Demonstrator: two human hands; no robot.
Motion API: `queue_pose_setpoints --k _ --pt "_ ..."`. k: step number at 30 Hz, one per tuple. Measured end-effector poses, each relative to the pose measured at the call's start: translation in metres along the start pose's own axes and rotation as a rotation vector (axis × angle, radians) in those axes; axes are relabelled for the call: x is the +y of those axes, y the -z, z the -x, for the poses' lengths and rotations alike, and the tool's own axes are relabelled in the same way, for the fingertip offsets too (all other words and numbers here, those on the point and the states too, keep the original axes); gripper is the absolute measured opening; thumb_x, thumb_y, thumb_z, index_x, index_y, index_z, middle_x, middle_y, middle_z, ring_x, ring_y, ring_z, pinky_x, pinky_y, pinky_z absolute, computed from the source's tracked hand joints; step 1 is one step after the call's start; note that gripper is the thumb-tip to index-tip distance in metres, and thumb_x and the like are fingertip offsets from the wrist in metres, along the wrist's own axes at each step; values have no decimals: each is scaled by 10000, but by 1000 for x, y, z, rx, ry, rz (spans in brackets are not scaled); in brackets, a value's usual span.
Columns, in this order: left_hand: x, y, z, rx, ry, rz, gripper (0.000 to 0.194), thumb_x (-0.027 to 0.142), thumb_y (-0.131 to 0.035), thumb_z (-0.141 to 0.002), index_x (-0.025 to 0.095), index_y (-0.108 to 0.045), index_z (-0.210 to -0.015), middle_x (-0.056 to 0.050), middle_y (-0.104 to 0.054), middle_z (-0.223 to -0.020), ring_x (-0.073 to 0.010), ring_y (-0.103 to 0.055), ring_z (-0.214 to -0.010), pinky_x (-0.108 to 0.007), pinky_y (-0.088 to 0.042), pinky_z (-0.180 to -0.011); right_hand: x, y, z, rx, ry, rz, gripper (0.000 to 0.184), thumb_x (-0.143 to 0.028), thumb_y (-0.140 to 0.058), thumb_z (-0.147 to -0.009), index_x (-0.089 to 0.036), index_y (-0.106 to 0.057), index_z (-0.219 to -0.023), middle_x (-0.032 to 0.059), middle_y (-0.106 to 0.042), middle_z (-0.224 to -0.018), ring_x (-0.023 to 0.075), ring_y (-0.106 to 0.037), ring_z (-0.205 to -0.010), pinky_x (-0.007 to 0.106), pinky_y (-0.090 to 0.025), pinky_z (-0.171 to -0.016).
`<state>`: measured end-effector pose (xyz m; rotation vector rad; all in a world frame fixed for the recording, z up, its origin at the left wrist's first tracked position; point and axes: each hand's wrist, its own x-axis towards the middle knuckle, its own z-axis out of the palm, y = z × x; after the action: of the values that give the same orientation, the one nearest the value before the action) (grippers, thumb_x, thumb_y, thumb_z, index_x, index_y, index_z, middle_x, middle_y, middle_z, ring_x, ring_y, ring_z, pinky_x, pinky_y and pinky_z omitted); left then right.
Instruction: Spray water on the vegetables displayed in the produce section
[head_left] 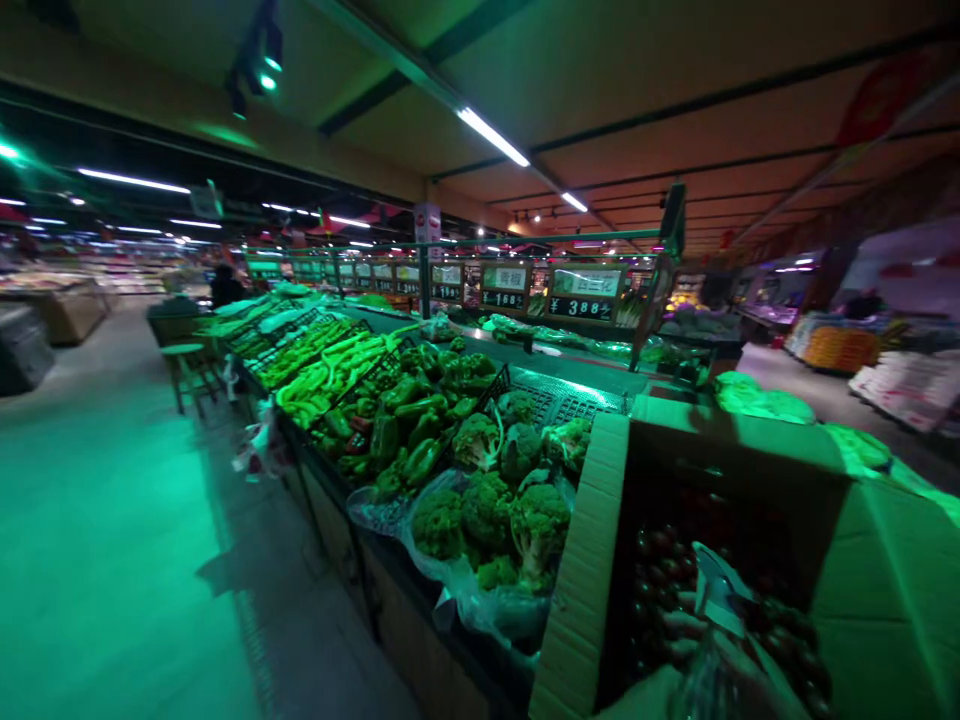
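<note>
Dim overall, heavy green cast. Inside the cardboard box (585, 560) it's near-black; my grip (686, 628) in there reads murky, detail soft. Floor (97, 560) left of the box is washed bright green, with a dark shadow band nearer it. White tube light (493, 137) above the box clips. Sacks (907, 390) right of it are smeared, wide-angle stretched.

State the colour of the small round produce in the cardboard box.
The small round produce looks dark red in dim light, seen best in the head view.
</note>
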<state>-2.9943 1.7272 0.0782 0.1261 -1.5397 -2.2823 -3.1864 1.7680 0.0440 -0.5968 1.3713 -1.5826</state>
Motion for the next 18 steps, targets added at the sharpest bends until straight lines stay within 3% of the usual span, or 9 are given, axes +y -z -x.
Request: queue_pose_setpoints --k 2,5,7,10,14,18 --pt "0 -2 2 -57 16 93 875 562 -840 -596 202 -576 -1349 -124 -662 -1281 -428 -496 -1320 -591 -349 -1121 -8 -15 12 53 32 43 581 -606 -722 -708 -216 -624 -1128 136 -760 -1015 309 -730 -791 487 -575 -778" --pt "-4 -3 2 -44 16 257 843 497 -846 -644 145 -563 -1356 -169 -623 -1342 -421 -509 -1313 -572 -323 -1140 -27 -39 31 67 71 180 660 -653 -638 -772 -185 -581 -1233 149 -733 -1124 361 -688 -1041 536 -523 -926" --pt "-9 0 0 -30 30 302 809 479 -852 -650 162 -576 -1342 -168 -621 -1348 -404 -510 -1319 -538 -332 -1143 -40 -49 43 75 218 350 646 -655 -593 -821 -208 -577 -1288 120 -670 -1287 351 -547 -1287 525 -395 -1104" --pt "-17 6 -4 -18 38 254 751 479 -877 -609 194 -624 -1256 -147 -682 -1239 -379 -563 -1266 -491 -407 -1091 -44 -50 68 123 360 469 661 -607 -607 -840 -215 -529 -1367 125 -597 -1396 349 -466 -1368 533 -327 -1156" --pt "-20 10 4 11 75 176 747 501 -866 -605 234 -598 -1249 -131 -697 -1193 -354 -649 -1132 -464 -485 -993 -8 -38 122 220 456 364 729 -528 -635 -852 -237 -395 -1475 135 -460 -1519 314 -424 -1405 514 -336 -1157" --pt "-10 5 23 62 103 67 796 549 -860 -557 305 -580 -1262 -103 -677 -1226 -391 -642 -1124 -518 -525 -938 38 -34 179 287 372 344 888 -453 -795 -717 -286 -394 -1491 122 -405 -1556 360 -332 -1450 562 -275 -1172"
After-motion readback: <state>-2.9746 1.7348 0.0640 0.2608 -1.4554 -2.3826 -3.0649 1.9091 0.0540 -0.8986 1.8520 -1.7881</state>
